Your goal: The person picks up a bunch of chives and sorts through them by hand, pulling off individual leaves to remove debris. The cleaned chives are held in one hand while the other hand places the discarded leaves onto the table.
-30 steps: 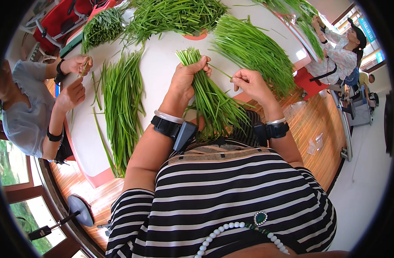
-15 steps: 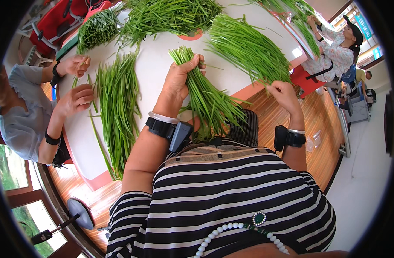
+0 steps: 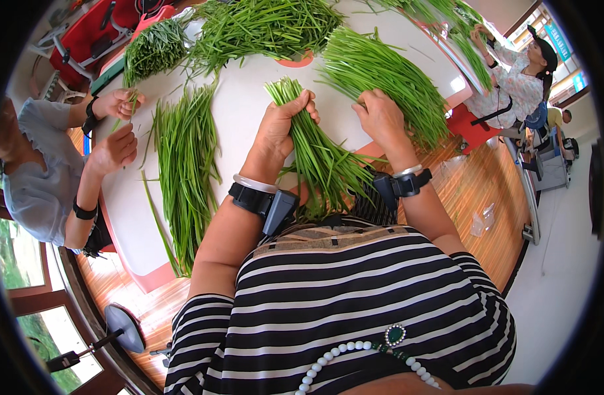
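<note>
1. A green chive bundle (image 3: 323,150) is clasped in the left hand (image 3: 280,124), pale ends toward 11 o'clock, leaves fanned toward 5 o'clock.
2. A larger chive pile (image 3: 389,74) is laid at 1 o'clock, beside the right hand (image 3: 382,120).

Place: shared indoor workroom | white table (image 3: 243,102) | heaped greens (image 3: 266,29) | co-workers (image 3: 519,85) | plank-patterned floor (image 3: 483,191)

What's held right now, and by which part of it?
The left grip holds a bunch of green stalks just below its pale ends. The right grip is by a larger bundle; whether it pinches anything can't be told.
</note>
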Motion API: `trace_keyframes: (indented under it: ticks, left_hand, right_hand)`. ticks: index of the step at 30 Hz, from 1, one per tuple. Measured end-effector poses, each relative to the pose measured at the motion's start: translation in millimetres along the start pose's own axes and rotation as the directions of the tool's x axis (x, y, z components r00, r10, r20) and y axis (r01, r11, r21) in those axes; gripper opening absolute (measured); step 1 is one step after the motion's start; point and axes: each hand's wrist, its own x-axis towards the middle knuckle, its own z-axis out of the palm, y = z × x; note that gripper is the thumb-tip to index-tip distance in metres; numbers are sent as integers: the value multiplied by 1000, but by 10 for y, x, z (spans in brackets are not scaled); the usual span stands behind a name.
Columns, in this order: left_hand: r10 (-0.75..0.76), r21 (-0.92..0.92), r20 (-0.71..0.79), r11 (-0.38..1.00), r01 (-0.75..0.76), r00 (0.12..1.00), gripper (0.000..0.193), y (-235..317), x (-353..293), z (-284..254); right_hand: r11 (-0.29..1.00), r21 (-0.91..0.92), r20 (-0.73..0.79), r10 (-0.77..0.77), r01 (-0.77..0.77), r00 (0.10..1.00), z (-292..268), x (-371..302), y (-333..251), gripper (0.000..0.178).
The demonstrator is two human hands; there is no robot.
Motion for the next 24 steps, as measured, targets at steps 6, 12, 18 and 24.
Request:
trace_keyframes:
  ticks: [6,12,18,24]
  left_hand:
    - [-19,-11,-62,1000,18,998,16,14,-14,12]
    - [-21,-24,-97,1000,19,995,28,6,-15,21]
    - [-30,46,-90,998,34,995,27,-2,2,-15]
    - [-29,13,-113,999,30,993,21,31,24,-60]
  right_hand:
    - [996,86,-71,10,-4,997,146,57,105,14]
    - [807,584,43,76,-87,996,58,-111,-187,13]
    - [760,648,86,-23,-39,996,-7,-258,-420,15]
    - [508,814,367,-72,-283,927,-110,-253,-96,11]
